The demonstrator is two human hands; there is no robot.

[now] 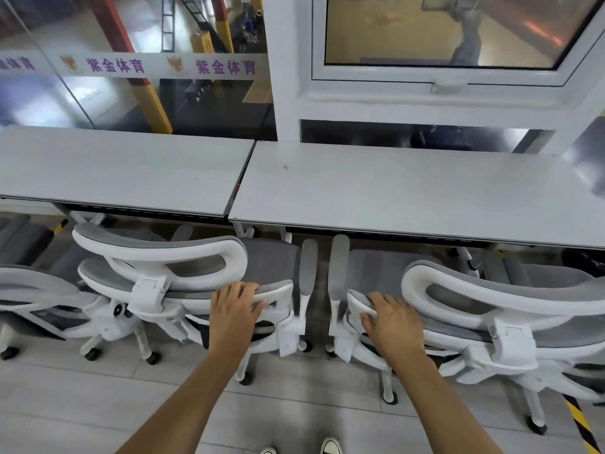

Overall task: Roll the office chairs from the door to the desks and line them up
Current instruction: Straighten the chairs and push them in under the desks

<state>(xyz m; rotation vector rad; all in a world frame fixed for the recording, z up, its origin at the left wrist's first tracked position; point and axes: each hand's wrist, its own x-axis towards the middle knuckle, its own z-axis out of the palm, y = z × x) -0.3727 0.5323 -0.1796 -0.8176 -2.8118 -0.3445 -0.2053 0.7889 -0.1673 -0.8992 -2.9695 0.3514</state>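
Two white-framed office chairs with grey mesh stand side by side, backs toward me, seats partly under the desks. My left hand (234, 308) grips the top right corner of the backrest of the left chair (157, 257). My right hand (391, 322) grips the top left corner of the backrest of the right chair (491, 296). A narrow gap separates their grey armrests. A third chair (36, 296) of the same kind shows at the far left edge, partly cut off.
Two pale grey desks, the left desk (124, 168) and the right desk (409, 191), butt together along a glass wall with purple lettering and a white window frame (442, 83). Yellow-black floor tape (581, 424) runs at the lower right. My shoes (330, 446) stand on grey floor tiles.
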